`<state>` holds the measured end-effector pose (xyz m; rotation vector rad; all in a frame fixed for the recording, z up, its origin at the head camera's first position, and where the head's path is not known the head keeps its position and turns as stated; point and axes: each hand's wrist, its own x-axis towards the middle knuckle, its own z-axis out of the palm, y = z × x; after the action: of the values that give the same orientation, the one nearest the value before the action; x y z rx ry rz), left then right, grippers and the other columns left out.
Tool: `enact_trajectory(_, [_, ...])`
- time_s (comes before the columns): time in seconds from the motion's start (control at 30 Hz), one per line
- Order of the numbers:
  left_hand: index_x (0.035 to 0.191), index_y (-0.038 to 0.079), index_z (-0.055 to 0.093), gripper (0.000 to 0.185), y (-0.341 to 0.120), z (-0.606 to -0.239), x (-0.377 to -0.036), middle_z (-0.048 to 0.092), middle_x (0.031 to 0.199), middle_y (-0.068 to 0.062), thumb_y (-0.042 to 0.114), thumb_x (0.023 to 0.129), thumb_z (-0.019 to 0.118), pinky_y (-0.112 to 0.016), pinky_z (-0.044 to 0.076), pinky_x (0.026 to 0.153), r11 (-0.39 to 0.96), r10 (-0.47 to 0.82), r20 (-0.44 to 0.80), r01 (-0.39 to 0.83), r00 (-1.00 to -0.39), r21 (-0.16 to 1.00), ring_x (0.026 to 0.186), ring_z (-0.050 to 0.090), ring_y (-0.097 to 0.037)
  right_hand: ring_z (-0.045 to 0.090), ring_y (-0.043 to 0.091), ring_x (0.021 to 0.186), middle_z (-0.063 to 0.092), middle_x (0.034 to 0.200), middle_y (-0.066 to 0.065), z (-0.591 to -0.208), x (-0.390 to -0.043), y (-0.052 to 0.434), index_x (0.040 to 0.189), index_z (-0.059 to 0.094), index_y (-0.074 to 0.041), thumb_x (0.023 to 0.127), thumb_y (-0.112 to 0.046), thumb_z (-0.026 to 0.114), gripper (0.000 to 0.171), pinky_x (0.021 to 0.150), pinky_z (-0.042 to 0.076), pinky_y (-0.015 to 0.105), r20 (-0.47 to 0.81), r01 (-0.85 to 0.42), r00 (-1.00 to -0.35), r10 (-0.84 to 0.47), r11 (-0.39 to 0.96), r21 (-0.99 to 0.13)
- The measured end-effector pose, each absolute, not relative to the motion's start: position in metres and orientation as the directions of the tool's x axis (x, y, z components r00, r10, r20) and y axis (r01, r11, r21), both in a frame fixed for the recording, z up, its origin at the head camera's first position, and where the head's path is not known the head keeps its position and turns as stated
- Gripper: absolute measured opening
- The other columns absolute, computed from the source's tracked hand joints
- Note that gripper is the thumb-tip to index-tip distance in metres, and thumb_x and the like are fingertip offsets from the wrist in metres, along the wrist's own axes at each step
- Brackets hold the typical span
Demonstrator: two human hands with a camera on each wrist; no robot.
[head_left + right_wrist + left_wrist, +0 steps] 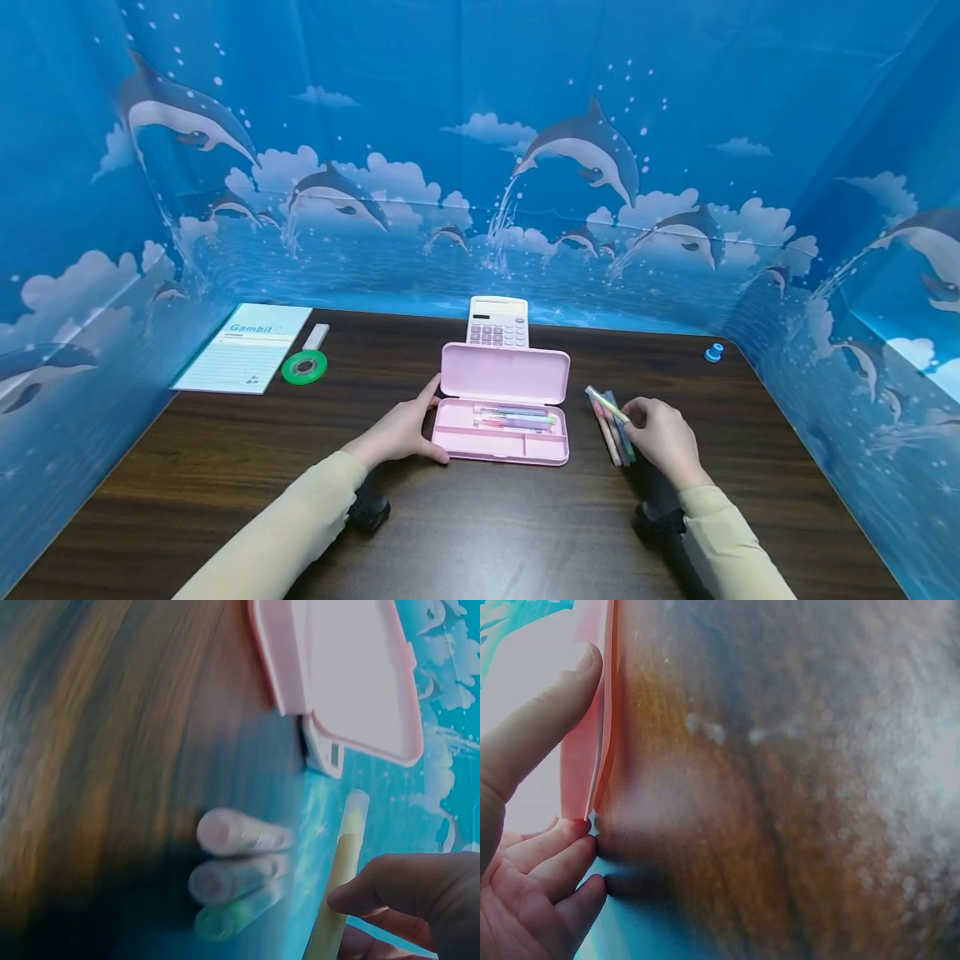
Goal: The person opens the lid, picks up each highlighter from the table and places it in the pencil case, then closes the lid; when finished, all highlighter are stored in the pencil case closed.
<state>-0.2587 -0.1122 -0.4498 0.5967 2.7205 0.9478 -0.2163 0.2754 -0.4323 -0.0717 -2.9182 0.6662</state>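
Note:
An open pink pencil case [480, 443] lies on the dark wooden table, its lid raised at the back. Several pens [513, 418] lie in its rear compartment; the front compartments hold nothing visible. My left hand [401, 429] grips the case's left end, thumb at the front corner and fingers along the side and back. To the right of the case, my right hand [663, 435] pinches a yellow marker [339, 877] between thumb and fingers. That marker is held tilted above several other markers [606, 433] lying side by side on the table.
Directly behind the raised lid is a white calculator [498, 323]. At the far left lie a notepad [243, 354], a green ring-shaped roll [304, 367] and a white bar-shaped object [317, 337]. A small blue object [714, 352] stands at the far right. Dolphin-print curtains [450, 100] surround the table.

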Motion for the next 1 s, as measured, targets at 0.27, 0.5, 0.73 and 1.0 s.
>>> enact_trajectory(0.27, [0.153,0.008,0.005,0.129,-0.114,-0.448,-0.259,0.05,0.138,-0.017,0.038,0.06,0.09,-0.047,0.036,0.104,0.719,0.433,-0.063,0.303,-0.899,0.625,0.124,0.049,-0.03,0.052,0.018,0.068,0.061,0.081,0.005,-0.428,-0.218,0.259,0.094,0.07,-0.007,0.077,-0.01,0.072,0.017,0.054,0.043,0.034,0.181,-0.045,-0.983,0.034,0.909,-0.415])
enact_trajectory(0.5, [0.153,0.007,0.006,0.13,-0.114,-0.447,-0.261,0.05,0.138,-0.017,0.038,0.059,0.09,-0.047,0.036,0.104,0.71,0.434,-0.045,0.311,-0.9,0.631,0.124,0.049,-0.031,0.052,0.018,0.068,0.06,0.08,0.004,-0.424,-0.22,0.244,0.093,0.071,-0.01,0.076,-0.008,0.072,0.017,0.053,0.043,0.032,0.208,-0.095,-0.978,-0.008,0.904,-0.416])
enact_trajectory(0.73, [0.153,0.01,0.005,0.13,-0.113,-0.448,-0.26,0.049,0.139,-0.017,0.038,0.06,0.09,-0.048,0.035,0.105,0.718,0.427,-0.063,0.296,-0.902,0.63,0.126,0.048,-0.031,0.05,0.015,0.065,0.058,0.075,0.001,-0.428,-0.219,0.227,0.087,0.071,-0.012,0.075,-0.006,0.073,0.013,0.053,0.044,0.031,0.254,-0.172,-0.965,-0.069,0.895,-0.411])
enact_trajectory(1.0, [0.153,0.008,0.007,0.13,-0.112,-0.451,-0.257,0.05,0.138,-0.015,0.037,0.058,0.091,-0.047,0.035,0.105,0.715,0.415,-0.064,0.282,-0.907,0.64,0.124,0.049,-0.029,0.051,0.014,0.068,0.06,0.077,0.0,-0.431,-0.219,0.198,0.088,0.072,-0.013,0.075,-0.009,0.076,0.013,0.059,0.047,0.03,0.24,-0.211,-0.963,-0.12,0.891,-0.403])
